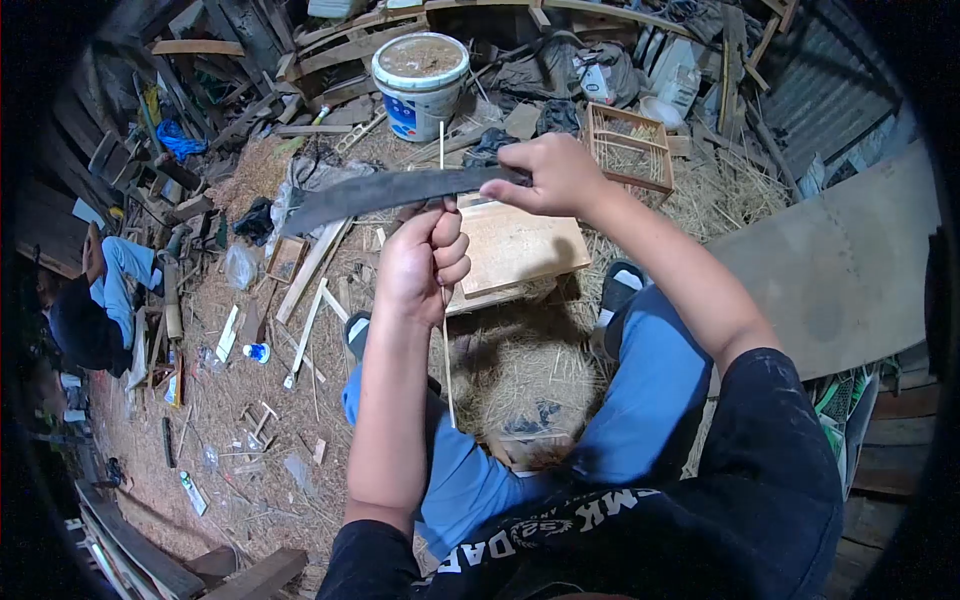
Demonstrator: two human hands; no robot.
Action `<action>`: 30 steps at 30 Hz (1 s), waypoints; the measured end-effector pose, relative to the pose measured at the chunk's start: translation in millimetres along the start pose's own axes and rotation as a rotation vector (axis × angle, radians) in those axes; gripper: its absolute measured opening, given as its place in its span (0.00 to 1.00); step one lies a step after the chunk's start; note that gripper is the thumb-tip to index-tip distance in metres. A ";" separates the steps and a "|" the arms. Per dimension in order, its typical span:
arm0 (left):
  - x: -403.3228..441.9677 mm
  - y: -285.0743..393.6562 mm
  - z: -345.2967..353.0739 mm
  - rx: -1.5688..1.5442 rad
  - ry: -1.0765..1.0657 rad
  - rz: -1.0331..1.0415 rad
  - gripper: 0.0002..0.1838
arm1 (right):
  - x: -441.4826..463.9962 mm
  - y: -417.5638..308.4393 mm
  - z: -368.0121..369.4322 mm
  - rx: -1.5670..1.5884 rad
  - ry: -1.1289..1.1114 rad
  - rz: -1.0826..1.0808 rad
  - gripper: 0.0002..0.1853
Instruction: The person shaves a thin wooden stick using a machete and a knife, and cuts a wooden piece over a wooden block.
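My right hand (552, 178) is closed around the handle of a machete (375, 194), whose dark, broad blade points left across my view. Below the blade, my left hand (430, 252) makes a fist around a thin wooden strip (448, 370). The strip runs roughly upright, showing above the blade and below my fist. Blade and strip cross just over my left fingers; whether the edge touches the strip I cannot tell. Behind and below my hands stands a low wooden bench (525, 248) with a pale flat top, between my knees.
A white bucket (420, 90) stands beyond the bench, with a slatted wooden box (630, 150) to its right. Wood offcuts, shavings and a hammer (262, 420) litter the floor at left. A large board (830, 260) leans at right. Another person (95, 300) sits far left.
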State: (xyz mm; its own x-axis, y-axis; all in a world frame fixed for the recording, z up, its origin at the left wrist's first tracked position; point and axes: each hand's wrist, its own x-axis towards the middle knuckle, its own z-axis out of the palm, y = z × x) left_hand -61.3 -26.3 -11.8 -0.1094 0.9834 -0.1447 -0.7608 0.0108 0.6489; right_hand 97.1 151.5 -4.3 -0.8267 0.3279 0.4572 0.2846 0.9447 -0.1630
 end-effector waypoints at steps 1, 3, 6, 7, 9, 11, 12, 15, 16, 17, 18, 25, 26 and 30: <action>0.0 0.0 1.8 0.004 0.002 -0.006 0.09 | 0.6 6.5 2.9 -0.036 0.024 -0.039 0.38; -1.3 0.2 7.1 0.025 -0.034 0.046 0.08 | 5.1 30.9 3.1 0.015 0.023 0.114 0.40; 0.7 1.6 5.0 0.006 -0.125 0.053 0.08 | 10.1 63.8 -0.9 0.090 0.067 0.450 0.41; 1.3 2.3 6.2 0.011 -0.131 0.057 0.08 | 4.4 65.2 -0.7 0.144 0.141 0.403 0.37; 2.4 0.2 7.4 0.025 -0.043 0.059 0.08 | -2.7 54.9 -1.1 0.208 0.161 0.308 0.35; 1.7 0.9 12.3 0.037 -0.028 0.067 0.08 | -1.7 31.7 -5.5 0.176 0.081 0.200 0.35; 1.5 1.0 13.7 0.053 -0.013 0.068 0.08 | -1.1 21.5 -5.8 0.179 0.082 0.201 0.35; 1.8 -1.6 13.2 0.113 0.069 0.051 0.08 | -4.1 2.2 -2.5 0.049 0.013 -0.018 0.31; 1.8 -2.2 11.8 0.115 0.072 0.049 0.08 | -4.5 2.9 -1.4 0.053 0.013 -0.016 0.31; 2.5 -2.4 9.5 0.100 0.056 0.032 0.09 | -3.2 5.3 -0.9 0.045 0.037 -0.046 0.31; 2.4 -2.2 7.5 0.085 0.040 0.014 0.09 | -1.8 8.5 -0.8 0.038 0.060 -0.075 0.32; -1.1 5.4 7.7 -0.008 -0.133 -0.012 0.09 | 2.1 51.3 -6.1 0.230 0.135 0.354 0.34; -1.7 4.2 8.3 -0.029 -0.113 -0.008 0.10 | -1.2 41.9 -5.4 0.242 0.189 0.257 0.33; 1.8 3.0 5.0 -0.009 -0.028 -0.035 0.10 | -0.3 8.2 -5.7 0.048 0.018 0.027 0.34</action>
State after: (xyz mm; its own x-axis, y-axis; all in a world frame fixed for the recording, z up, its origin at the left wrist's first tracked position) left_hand -60.6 -23.6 -6.4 -0.0645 0.9872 -0.1457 -0.7695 0.0438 0.6372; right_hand 102.5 159.1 -0.7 -0.8099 0.3535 0.4680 0.2828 0.9344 -0.2165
